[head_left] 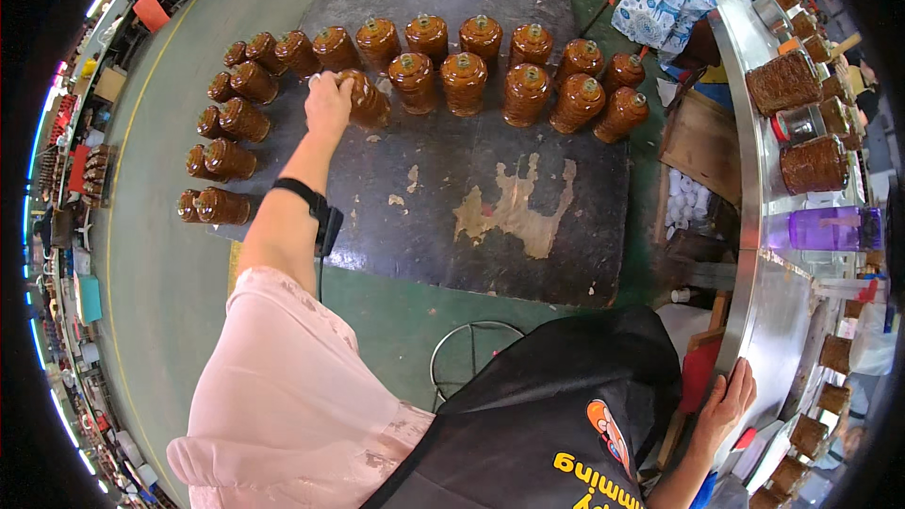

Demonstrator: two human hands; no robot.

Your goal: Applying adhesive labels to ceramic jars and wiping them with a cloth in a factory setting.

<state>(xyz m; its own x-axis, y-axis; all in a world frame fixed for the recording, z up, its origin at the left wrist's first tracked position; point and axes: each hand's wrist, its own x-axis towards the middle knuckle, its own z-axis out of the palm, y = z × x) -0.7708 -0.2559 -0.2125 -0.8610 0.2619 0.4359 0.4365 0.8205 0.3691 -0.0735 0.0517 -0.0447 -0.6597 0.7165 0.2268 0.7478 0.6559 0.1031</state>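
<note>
Jar (371, 107), brown and glossy, is standing on or hovering just over the dark table (396, 245), near other jars (463, 87); my left hand (329, 102) is grasping its upper end. I'm judging it heavyish, stiff, slick — perhaps breakable — with the narrow top offering the surest hold. My right hand (725, 407) is resting uncurled on the metal counter (775, 320), gripping nothing.

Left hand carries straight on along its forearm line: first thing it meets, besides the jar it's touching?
Probably the back-row brown jar just beyond the left hand; the gap is hard to judge from this view.
</note>
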